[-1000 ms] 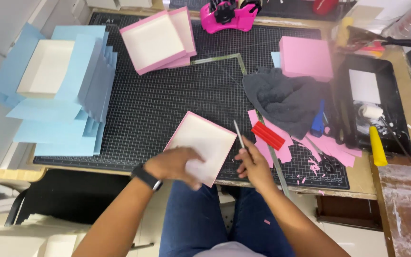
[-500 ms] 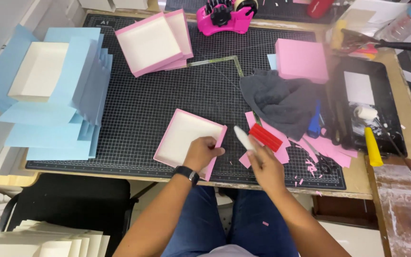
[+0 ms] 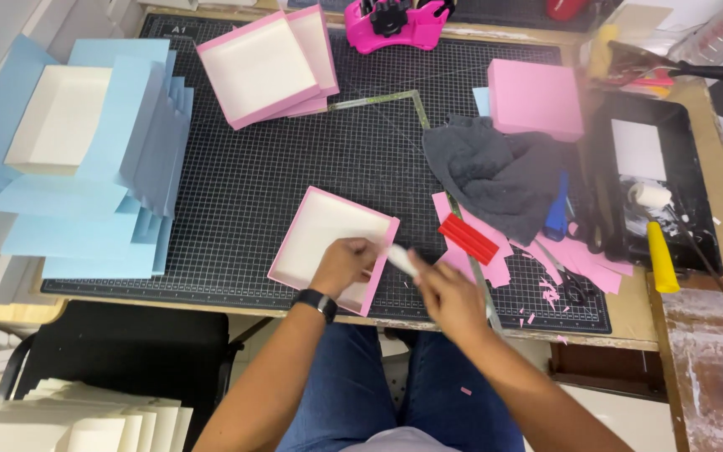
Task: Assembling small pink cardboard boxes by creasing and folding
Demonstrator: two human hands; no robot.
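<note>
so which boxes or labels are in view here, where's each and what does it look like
Open pink box: under left hand, shallow, white inside.
Pink trays: mat's far side, stacked.
Closed pink box: far right, square.
White tray: left, on blue sheets.

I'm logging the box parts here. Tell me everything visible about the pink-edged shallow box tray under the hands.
The pink-edged shallow box tray is square, with low pink paper-covered walls and a white, cardboard-like inside. It lies open side up, turned at an angle, on the black gridded cutting mat near the front edge. The left hand rests on its near right part.
</note>
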